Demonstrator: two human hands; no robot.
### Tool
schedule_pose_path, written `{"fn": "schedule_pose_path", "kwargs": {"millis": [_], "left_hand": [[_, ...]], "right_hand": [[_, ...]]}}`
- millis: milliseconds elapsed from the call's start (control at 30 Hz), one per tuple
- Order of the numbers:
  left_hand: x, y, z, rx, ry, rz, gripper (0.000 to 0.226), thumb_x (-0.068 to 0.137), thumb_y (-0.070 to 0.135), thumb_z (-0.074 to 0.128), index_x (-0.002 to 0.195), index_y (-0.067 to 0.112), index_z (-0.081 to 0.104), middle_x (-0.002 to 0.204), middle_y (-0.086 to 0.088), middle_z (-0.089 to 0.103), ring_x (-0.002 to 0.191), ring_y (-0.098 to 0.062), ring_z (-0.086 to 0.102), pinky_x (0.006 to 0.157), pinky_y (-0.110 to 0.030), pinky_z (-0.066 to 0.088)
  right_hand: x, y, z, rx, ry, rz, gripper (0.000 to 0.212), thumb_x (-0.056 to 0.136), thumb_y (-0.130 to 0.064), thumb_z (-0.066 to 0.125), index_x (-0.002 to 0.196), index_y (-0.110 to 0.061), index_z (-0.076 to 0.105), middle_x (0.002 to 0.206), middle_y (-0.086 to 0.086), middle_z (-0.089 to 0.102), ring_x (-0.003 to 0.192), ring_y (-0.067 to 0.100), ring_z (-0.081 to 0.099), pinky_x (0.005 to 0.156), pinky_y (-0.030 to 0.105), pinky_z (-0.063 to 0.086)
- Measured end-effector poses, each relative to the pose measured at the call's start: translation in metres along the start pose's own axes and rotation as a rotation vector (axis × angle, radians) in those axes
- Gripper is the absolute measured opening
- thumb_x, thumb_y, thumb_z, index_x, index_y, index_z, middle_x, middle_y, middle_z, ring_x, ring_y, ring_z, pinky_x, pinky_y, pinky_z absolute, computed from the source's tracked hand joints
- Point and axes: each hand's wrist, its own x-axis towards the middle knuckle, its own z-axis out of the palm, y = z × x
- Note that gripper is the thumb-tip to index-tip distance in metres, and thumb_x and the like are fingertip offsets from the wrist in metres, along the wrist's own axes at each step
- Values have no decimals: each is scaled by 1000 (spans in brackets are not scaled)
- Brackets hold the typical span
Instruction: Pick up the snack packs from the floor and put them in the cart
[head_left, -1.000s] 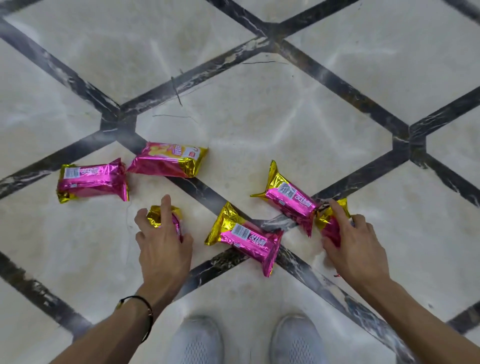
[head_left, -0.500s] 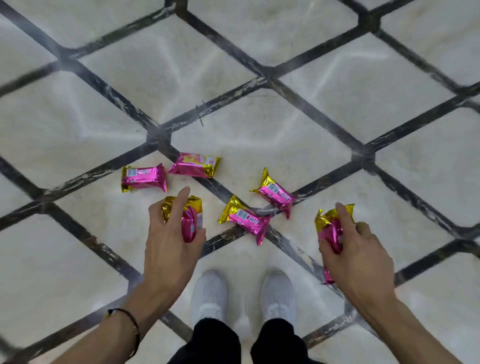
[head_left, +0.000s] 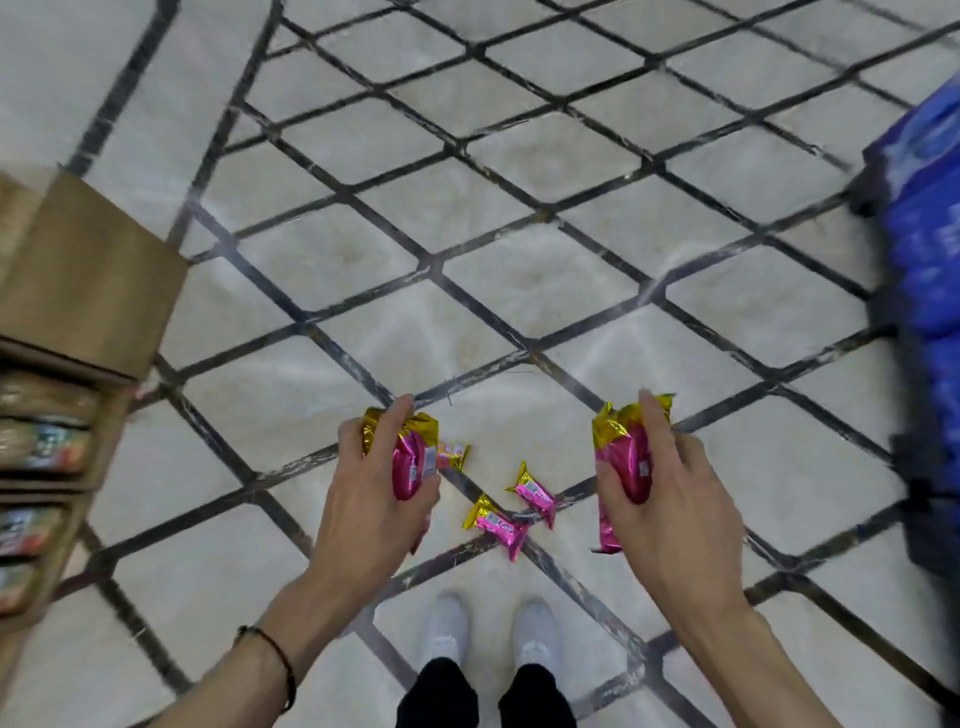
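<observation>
A: Where are the snack packs?

B: Two are off the floor (head_left: 519, 260). One pink-and-gold pack (head_left: 413, 462) is in the left hand (head_left: 371, 501), just left of the frame's centre. The fingers curl round its middle and the index finger lies over the gold crimped end. A second pack (head_left: 626, 467) is clamped the same way in the right hand (head_left: 675, 504), right of centre, gold end up.

A: And the others?

B: Between the hands, low in the centre, lie a lower floor pack (head_left: 496, 525) and an upper floor pack (head_left: 535, 493). They are close together, but I cannot tell whether they touch. A third pack (head_left: 456, 455) shows only its gold end from behind the one in the left hand.

A: How will they handle?

B: I would judge them light, with slick, crinkly foil that slides under a loose grip. The filling is probably crushable, so squeezing hard is unwise. Wrapping the fingers across the puffed middle looks safest. The flat crimped ends would take a pinch, though a pack held that way will dangle.

A: What surrounds them?

B: White shoes (head_left: 447, 623) stand at bottom centre. At the left edge a cardboard box (head_left: 88, 280) sits above shelves (head_left: 44, 447) of blurred packaged goods. A blue shape (head_left: 919, 260) fills the right edge. It may be where the packs go, but it is too blurred to tell.
</observation>
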Motion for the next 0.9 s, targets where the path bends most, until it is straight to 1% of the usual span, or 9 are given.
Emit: {"fn": "schedule_pose_path", "kwargs": {"millis": [67,200,267,367,433,500,567,700,900], "left_hand": [[-9,34,-36,6,26,15,76,91,31,73,150,48,28,124,5,33,85,-5,60,74,-9,45],[-38,86,-103,3,96,45,81,90,31,73,151,51,23,124,6,32,96,-16,60,80,-29,51],[-58,103,-130,9,107,13,87,87,28,76,151,51,23,123,6,31,96,-13,58,80,-29,50],[-85,135,-163,-36,102,11,89,87,24,77,151,54,23,122,6,31,89,0,55,76,-24,48],[-99,157,-178,-57,93,20,88,87,23,76,150,55,23,124,5,32,87,3,53,75,-24,50],[-113,177,-188,-81,78,44,87,87,22,75,150,55,24,125,5,33,88,1,53,80,-31,55],[-126,194,-195,-106,61,86,86,88,23,74,150,55,24,126,4,33,90,0,54,80,-36,59],[-147,214,-206,-174,21,194,88,90,26,74,147,63,19,125,5,36,103,-4,59,80,-30,60],[-164,230,-220,-197,18,226,86,91,24,73,145,65,21,126,5,34,111,-13,58,84,-39,61]], "right_hand": [[-10,-17,-41,13,9,16,74,92,-51,57,153,-40,17,115,2,53,92,26,60,59,32,42],[-44,-48,-104,-2,-26,-24,73,91,-52,55,154,-37,19,113,0,54,88,24,61,55,31,40],[-58,-56,-130,-9,-62,-6,72,91,-51,54,153,-36,20,111,0,55,86,23,61,55,30,41],[-74,-68,-169,42,-40,4,71,92,-50,52,153,-38,17,115,1,54,93,24,61,60,34,48],[-81,-76,-193,71,-15,14,72,93,-49,53,154,-37,17,112,2,54,93,26,61,61,34,44],[-86,-80,-213,72,1,28,72,93,-49,54,154,-37,17,108,2,54,91,27,61,63,34,44],[-90,-85,-230,79,22,24,71,92,-50,53,153,-37,17,108,2,53,91,27,60,67,38,50],[-98,-94,-255,105,49,-1,69,92,-52,51,152,-38,19,106,1,53,91,26,60,67,38,50],[-104,-100,-279,134,106,-42,68,93,-56,50,151,-37,20,103,1,54,91,25,61,68,37,50]]}}
